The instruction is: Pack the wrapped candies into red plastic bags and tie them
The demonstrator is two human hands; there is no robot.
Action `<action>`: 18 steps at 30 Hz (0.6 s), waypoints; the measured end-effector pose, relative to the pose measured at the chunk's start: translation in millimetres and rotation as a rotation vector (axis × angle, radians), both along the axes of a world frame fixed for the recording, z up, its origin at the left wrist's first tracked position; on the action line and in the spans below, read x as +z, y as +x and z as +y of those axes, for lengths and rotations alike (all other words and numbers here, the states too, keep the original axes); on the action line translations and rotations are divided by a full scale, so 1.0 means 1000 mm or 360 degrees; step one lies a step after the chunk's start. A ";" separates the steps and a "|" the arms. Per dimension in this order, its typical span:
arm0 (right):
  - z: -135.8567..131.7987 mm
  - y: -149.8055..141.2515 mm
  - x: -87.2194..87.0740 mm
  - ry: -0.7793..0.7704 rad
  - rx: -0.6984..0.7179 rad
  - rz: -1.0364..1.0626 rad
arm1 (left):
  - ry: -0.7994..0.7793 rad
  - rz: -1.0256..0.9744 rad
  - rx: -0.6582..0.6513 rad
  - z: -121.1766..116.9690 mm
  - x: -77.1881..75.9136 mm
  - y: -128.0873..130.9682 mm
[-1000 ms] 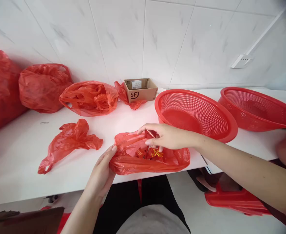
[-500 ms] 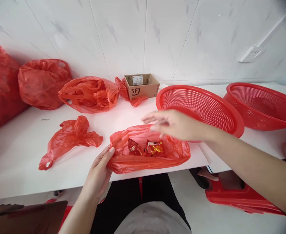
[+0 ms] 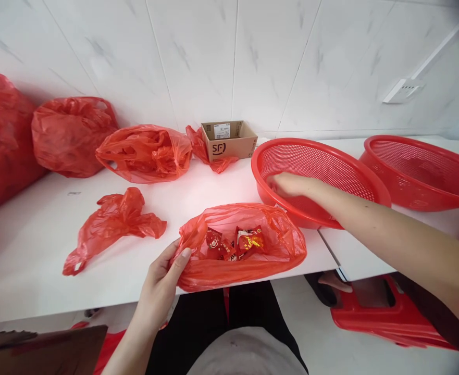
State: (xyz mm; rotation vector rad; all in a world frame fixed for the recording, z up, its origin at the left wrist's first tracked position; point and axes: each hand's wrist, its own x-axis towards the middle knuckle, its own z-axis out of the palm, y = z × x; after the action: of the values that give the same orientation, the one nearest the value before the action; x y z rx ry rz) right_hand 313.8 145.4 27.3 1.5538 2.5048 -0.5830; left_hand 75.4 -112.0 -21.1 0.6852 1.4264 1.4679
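My left hand [image 3: 165,272] pinches the left edge of a red plastic bag [image 3: 229,273] that lies with its mouth spread at the table's front edge. Inside the bag are several small red wrapped packets [image 3: 249,240], some with gold print. My right hand [image 3: 286,185] is down inside a red perforated plastic basket [image 3: 323,151] just behind the bag. Its fingers are hidden by the basket's rim and by the hand itself, so whether they hold anything does not show.
A crumpled red bag [image 3: 114,221] lies to the left. Filled red bags [image 3: 73,135] line the wall beside a small cardboard box [image 3: 231,146]. A second red basket [image 3: 424,172] stands at the right. Red stools [image 3: 385,323] are under the table, and a large carton [image 3: 41,354] is at lower left.
My right hand has moved from above the bag to the right, down into the near basket. My left hand keeps its grip on the bag's edge.
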 end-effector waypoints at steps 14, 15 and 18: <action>-0.111 -0.021 0.029 0.0108 0.0570 0.0451 | -0.0072 0.0011 0.0132 0.009 -0.010 -0.017; -0.114 -0.016 0.025 0.0137 0.0606 0.0395 | -0.0083 0.0015 0.0173 0.010 -0.009 -0.019; -0.122 -0.001 0.018 0.0294 0.0669 0.0348 | -0.0118 0.0041 0.0242 0.010 -0.007 -0.021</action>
State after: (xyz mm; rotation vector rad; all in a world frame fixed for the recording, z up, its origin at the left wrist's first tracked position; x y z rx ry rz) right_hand 312.9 23.7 44.9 0.9991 3.0033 -0.4905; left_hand 54.6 -101.6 -28.5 0.5616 1.5736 1.5188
